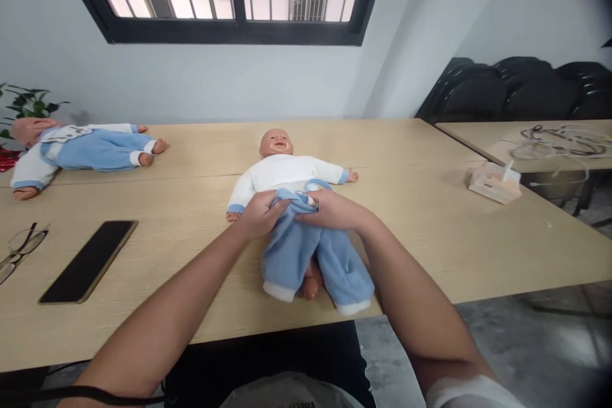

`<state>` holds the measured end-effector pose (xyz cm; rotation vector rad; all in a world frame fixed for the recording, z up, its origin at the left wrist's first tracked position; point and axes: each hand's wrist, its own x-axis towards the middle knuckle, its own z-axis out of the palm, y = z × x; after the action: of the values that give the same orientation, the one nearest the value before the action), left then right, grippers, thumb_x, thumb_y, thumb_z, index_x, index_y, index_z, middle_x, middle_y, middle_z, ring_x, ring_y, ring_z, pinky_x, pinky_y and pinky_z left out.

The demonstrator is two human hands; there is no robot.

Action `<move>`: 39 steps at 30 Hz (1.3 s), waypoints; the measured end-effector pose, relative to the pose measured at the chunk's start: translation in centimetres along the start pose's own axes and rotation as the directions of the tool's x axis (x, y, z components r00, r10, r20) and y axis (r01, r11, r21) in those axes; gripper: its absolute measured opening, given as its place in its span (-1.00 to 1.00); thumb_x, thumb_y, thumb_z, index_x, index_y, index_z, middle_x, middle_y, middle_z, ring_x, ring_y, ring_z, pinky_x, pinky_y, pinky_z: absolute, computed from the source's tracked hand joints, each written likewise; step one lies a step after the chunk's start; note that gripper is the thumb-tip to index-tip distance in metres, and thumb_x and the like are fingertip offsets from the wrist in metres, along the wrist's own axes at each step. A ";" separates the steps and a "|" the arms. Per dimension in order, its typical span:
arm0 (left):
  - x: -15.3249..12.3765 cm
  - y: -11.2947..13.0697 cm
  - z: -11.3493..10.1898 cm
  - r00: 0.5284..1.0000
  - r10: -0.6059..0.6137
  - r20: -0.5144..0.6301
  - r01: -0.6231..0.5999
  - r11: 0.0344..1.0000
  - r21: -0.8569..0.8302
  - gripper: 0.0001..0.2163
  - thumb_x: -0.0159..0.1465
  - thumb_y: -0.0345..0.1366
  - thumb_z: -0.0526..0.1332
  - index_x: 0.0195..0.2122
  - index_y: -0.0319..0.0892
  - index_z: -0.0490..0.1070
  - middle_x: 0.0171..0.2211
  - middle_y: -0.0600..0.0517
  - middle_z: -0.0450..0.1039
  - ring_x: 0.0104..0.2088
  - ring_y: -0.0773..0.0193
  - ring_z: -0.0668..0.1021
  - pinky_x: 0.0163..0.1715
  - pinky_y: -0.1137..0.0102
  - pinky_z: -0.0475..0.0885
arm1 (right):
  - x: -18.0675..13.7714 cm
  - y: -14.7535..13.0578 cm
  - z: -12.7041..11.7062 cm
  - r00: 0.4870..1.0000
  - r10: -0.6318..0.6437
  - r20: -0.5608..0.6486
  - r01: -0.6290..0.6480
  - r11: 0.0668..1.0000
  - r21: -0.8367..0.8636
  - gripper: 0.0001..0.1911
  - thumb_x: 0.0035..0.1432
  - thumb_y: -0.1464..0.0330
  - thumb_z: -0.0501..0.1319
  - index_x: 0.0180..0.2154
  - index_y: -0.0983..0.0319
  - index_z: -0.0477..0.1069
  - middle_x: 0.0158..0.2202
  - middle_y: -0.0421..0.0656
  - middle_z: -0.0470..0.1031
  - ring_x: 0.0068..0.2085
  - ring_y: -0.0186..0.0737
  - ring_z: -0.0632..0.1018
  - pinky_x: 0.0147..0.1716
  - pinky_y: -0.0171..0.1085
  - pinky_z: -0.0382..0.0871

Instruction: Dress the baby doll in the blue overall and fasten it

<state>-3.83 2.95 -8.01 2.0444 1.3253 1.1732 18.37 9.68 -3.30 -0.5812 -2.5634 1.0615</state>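
Observation:
A baby doll in a white top with blue cuffs lies on its back on the table, head away from me. Over its lower body are light blue doll trousers with white leg cuffs. My left hand pinches the left side of the waistband, thumb on top. On the other side, my right hand is closed on the waistband, where the cloth is bunched between both hands. One bare doll foot shows between the trouser legs; the rest of the doll's legs is hidden.
A second doll in blue and white lies at the far left. Nearer are a phone and eyeglasses. A tissue pack sits at the right, with cables on another table and black chairs behind.

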 end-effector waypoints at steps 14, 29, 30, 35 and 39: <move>0.4 1.2 -1.4 0.965 -0.110 0.238 0.145 0.980 -0.137 -0.53 0.35 0.12 0.19 0.02 -0.18 0.52 -0.02 -0.07 0.61 -0.05 0.02 0.60 -0.03 0.22 0.51 | -0.5 0.9 -0.2 0.994 0.021 0.111 -0.072 0.878 0.473 -0.44 0.18 0.16 0.41 0.15 0.22 0.44 0.09 -0.08 0.57 0.06 -0.13 0.57 0.06 -0.18 0.46; -0.6 2.9 -1.0 0.892 -0.194 0.409 0.144 0.978 0.149 -0.66 0.14 -0.18 0.38 -0.06 -0.10 0.50 -0.19 0.03 0.60 -0.24 0.06 0.61 -0.27 0.28 0.51 | -0.7 1.7 -1.3 0.997 0.075 0.011 -0.074 0.922 0.379 -0.61 0.11 0.11 0.43 -0.14 0.26 0.62 -0.12 -0.13 0.66 -0.11 -0.13 0.61 -0.01 -0.17 0.48; -0.6 2.7 -1.1 0.890 -0.201 0.409 0.147 0.976 0.159 -0.79 0.17 -0.24 0.30 -0.16 -0.12 0.50 -0.27 0.05 0.58 -0.31 0.11 0.59 -0.31 0.30 0.50 | -0.8 1.4 -1.3 0.997 0.066 0.035 -0.074 0.924 0.376 -0.61 0.13 0.11 0.42 -0.13 0.25 0.61 -0.10 -0.13 0.66 -0.10 -0.14 0.61 -0.01 -0.18 0.48; -0.3 2.6 -1.7 0.968 -0.077 0.239 0.108 0.987 -0.119 -0.66 0.14 -0.41 0.12 -0.05 -0.17 0.46 -0.11 -0.01 0.58 -0.11 0.08 0.59 -0.08 0.27 0.52 | -1.4 1.1 -1.2 0.984 0.079 0.162 -0.142 0.890 0.434 -0.50 0.12 -0.09 0.37 -0.24 0.24 0.59 -0.28 -0.18 0.63 -0.27 -0.22 0.58 -0.20 -0.25 0.51; -1.6 4.6 -0.3 0.924 0.033 0.381 0.013 0.993 -0.115 -0.52 0.08 -0.48 0.13 0.06 -0.13 0.47 -0.04 0.01 0.59 -0.05 0.07 0.59 0.02 0.23 0.50 | -1.5 0.6 -0.8 0.979 0.174 0.107 -0.204 0.819 0.536 -0.15 0.30 -0.30 -0.15 -0.32 0.27 0.53 -0.37 -0.04 0.60 -0.37 -0.17 0.56 -0.35 -0.20 0.49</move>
<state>-1.97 -0.61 -5.16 2.0629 1.0325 0.7779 20.13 9.81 -3.36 -0.6587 -2.1087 1.8091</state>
